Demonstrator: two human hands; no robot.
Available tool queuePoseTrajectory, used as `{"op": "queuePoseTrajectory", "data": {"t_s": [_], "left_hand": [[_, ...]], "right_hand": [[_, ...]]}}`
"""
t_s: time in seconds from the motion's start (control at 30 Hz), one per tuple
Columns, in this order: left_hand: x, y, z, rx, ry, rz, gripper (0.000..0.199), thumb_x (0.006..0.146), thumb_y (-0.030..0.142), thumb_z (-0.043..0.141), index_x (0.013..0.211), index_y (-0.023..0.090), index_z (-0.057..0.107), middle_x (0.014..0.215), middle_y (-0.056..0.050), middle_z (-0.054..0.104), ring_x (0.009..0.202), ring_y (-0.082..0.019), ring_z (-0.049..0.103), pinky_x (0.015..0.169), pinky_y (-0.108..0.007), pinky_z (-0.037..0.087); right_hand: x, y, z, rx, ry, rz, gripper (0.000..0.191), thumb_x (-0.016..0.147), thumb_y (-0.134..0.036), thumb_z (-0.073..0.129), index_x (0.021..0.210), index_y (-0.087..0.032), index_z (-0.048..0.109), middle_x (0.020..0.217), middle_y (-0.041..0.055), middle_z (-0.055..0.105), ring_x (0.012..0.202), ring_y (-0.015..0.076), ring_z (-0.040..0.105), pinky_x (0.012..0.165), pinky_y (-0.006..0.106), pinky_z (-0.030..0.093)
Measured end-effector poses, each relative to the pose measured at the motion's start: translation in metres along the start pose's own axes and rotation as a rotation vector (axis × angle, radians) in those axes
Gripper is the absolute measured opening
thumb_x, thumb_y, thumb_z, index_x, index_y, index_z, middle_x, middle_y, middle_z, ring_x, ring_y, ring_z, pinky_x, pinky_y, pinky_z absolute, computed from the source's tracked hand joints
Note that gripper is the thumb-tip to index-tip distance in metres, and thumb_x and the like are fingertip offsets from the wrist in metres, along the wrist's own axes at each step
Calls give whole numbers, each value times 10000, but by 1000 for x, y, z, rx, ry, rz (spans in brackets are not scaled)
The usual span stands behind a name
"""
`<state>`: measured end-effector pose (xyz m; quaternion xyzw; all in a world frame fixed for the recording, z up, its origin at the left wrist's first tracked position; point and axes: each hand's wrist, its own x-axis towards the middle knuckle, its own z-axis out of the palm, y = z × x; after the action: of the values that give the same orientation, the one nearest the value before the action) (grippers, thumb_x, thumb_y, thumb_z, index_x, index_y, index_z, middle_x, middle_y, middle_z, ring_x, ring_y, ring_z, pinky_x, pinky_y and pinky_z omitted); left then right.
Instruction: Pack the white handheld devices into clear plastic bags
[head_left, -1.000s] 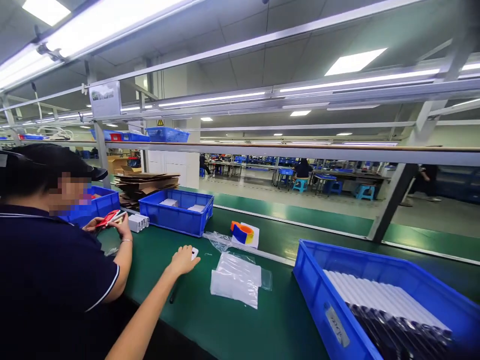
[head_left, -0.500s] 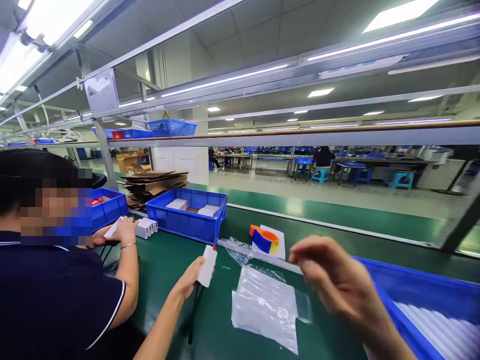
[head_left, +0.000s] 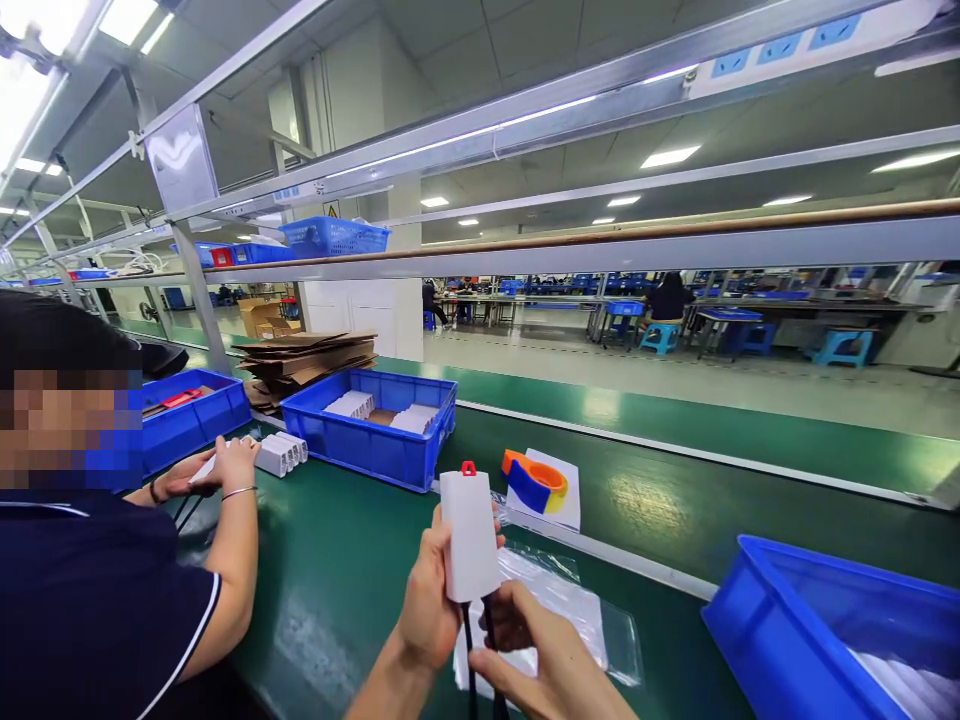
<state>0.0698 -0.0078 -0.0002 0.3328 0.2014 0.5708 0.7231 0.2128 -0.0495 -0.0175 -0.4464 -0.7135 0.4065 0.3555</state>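
A white, box-shaped plastic device [head_left: 471, 537] stands upright in front of me, with a small red loop [head_left: 469, 467] on its top end. My left hand [head_left: 429, 610] is wrapped round its left side and back, fingertips showing at the right edge. Two black cables [head_left: 471, 650] hang from its bottom end. My right hand [head_left: 544, 650] is closed on the cables just below the device; its fingertips are partly hidden. Beneath both hands lie clear plastic bags with white sheets [head_left: 592, 625], partly covered by my hands.
Orange, blue and yellow tape rolls [head_left: 536, 480] lie on white paper. A blue bin [head_left: 780, 640] with white parts stands right, another blue bin [head_left: 360, 450] ahead. Flattened cardboard [head_left: 307, 360] is stacked behind. At left, a co-worker [head_left: 112, 590] handles a white part beside a row of white housings [head_left: 281, 453].
My left hand has brought the device right and closer, now upright in front of me. My right hand has come in from the right and closed on the cables. The view has shifted slightly.
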Motion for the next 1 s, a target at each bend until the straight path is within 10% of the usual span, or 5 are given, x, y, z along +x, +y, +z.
{"op": "queuePoseTrajectory", "data": {"t_s": [0.2,0.4,0.57,0.8,1.0], "left_hand": [[-6,-16,19,453,-31,217,794,896,473,731,1509,274,267,1556,-145,400,1468,-303,381,1226,-444,275],[-3,-9,21,551,-48,298,820,874,508,752,1515,281,293,1557,-141,411,1468,-312,377,1215,-439,312],[11,-9,-2,389,17,223,576,977,670,473,1326,218,552,1364,-148,588,1276,-298,548,1069,-445,468],[19,-1,-22,532,121,313,420,998,586,512,1166,226,648,1199,-88,657,1140,-250,593,1007,-386,487],[20,-4,-31,880,45,311,301,1029,451,488,1000,207,661,978,-65,683,924,-217,617,864,-340,494]], "right_hand": [[0,10,13,37,179,-46,238,986,-365,462,1031,-196,624,827,60,679,716,233,613,685,350,514],[1,7,10,60,277,-57,474,1032,-543,408,1237,-202,666,1164,143,691,1109,326,614,1063,472,442],[-1,12,-3,15,347,73,630,997,-686,375,1100,-176,731,896,106,745,789,279,654,736,366,509],[-4,12,-28,-183,343,100,400,998,-554,424,1021,-235,664,866,75,734,745,276,649,660,356,432],[-6,13,-43,807,56,189,560,844,-699,650,664,-171,607,469,-112,325,413,56,240,393,166,262]]}}
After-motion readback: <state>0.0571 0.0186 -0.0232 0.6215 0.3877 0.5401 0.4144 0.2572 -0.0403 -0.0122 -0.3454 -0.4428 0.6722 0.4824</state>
